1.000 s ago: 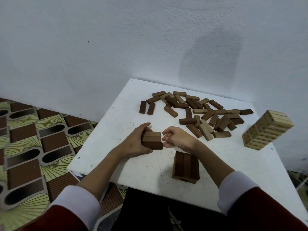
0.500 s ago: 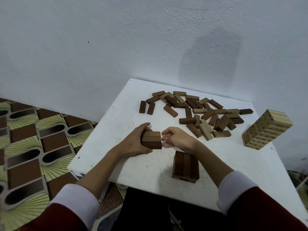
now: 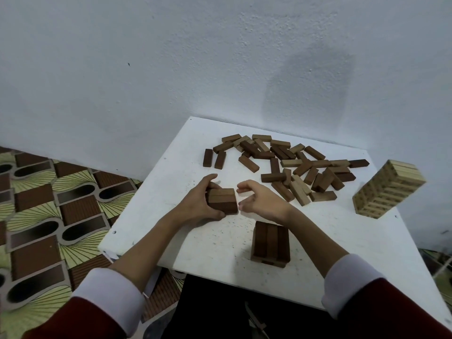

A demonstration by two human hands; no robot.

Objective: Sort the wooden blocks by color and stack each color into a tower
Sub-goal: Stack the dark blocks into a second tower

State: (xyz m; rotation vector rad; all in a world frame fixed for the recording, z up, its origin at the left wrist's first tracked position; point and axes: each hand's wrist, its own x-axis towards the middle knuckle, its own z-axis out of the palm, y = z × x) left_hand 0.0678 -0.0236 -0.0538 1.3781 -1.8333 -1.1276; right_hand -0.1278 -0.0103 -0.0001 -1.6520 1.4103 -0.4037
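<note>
1. Dark brown blocks (image 3: 222, 200) are sitting bundled in the left hand (image 3: 195, 206), fingers curling round them, probably squaring a layer for the dark tower (image 3: 270, 243) nearby.
2. Right hand (image 3: 261, 200) is hovering just beside, loosely curled, holding nothing.
3. Fingertips behind the bundle are hidden; block count is unclear.
</note>
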